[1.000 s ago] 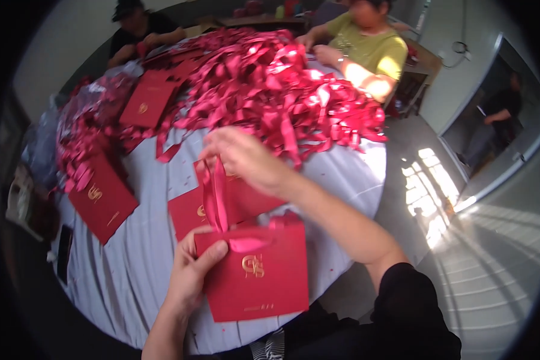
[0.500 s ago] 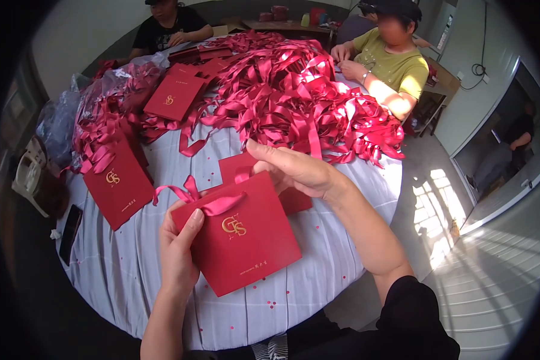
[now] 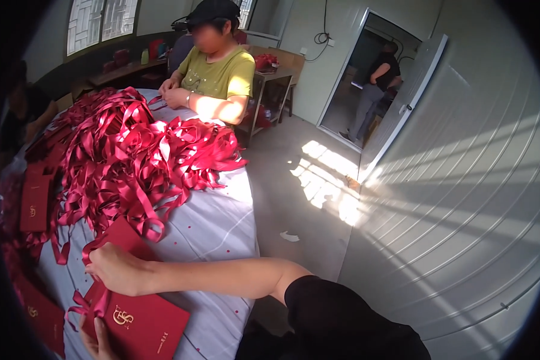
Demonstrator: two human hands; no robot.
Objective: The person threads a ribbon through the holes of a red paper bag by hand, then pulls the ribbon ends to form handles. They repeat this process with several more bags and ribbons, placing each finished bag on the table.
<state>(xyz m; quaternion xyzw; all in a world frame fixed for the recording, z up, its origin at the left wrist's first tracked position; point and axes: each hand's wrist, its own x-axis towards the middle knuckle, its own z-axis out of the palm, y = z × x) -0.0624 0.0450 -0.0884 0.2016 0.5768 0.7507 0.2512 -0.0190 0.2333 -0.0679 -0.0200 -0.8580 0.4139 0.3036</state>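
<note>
A red gift bag [image 3: 144,327] with a gold emblem lies tilted at the table's near edge. My left hand [image 3: 97,341] holds it from below, only the fingers showing at its lower left corner. My right hand [image 3: 119,270] reaches across from the right and pinches the red ribbon [image 3: 85,305] tied at the bag's top edge. Another flat red bag [image 3: 125,235] lies just beyond my right hand, partly under loose ribbon.
A big heap of red ribbons [image 3: 132,156] covers the round table with its pale striped cloth [image 3: 219,225]. More red bags [image 3: 35,201] lie at the left. A person in a yellow shirt [image 3: 221,75] sits opposite; another person [image 3: 375,87] stands in the doorway. Bare floor lies at the right.
The view has swung to the right, so the bag and both hands now sit at the lower left. My right hand stays on the ribbon at the bag's top.
</note>
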